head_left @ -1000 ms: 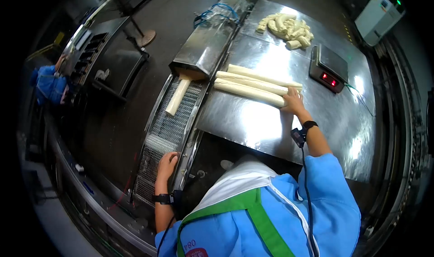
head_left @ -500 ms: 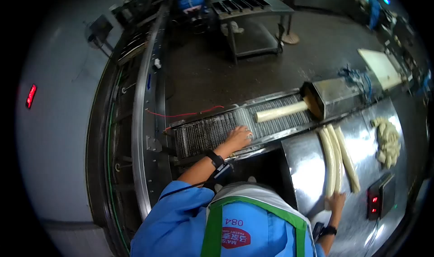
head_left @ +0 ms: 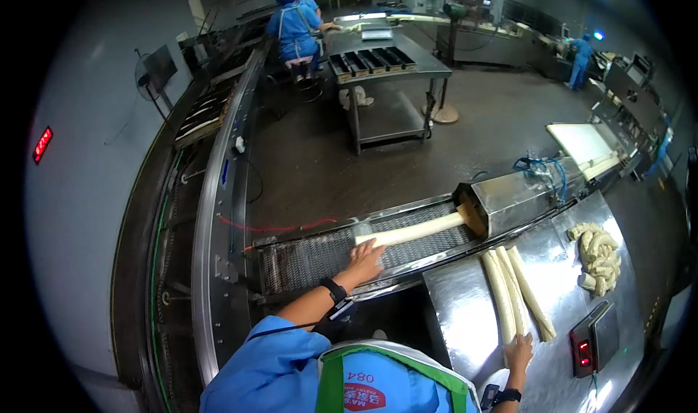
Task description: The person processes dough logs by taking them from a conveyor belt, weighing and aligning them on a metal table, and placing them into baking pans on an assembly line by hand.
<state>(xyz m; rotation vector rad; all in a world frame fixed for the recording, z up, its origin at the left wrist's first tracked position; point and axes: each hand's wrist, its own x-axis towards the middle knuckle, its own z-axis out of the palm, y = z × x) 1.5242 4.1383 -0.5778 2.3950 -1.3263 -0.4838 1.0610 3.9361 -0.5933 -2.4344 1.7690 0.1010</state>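
On the mesh conveyor (head_left: 305, 262), a long pale dough roll (head_left: 418, 232) extends out of the metal housing (head_left: 520, 198). My left hand (head_left: 366, 260) is at the roll's near end, fingers apart, with the palm over the mesh. Three more dough rolls (head_left: 502, 289) lie side by side on the steel table (head_left: 462, 304). My right hand (head_left: 518, 350) rests on the near ends of two of them; whether its fingers grip them is hard to tell.
A scale (head_left: 595, 339) with red digits and a heap of dough pieces (head_left: 600, 257) are on the table's right side. Beyond the conveyor stands a table with black trays (head_left: 372, 62). People in blue (head_left: 294, 31) work farther back. A metal rail (head_left: 218, 217) runs along the left.
The view has swung left and up. The dough roll has come farther out along the conveyor, and my left hand now meets its end. My right hand remains at the rolls' ends.
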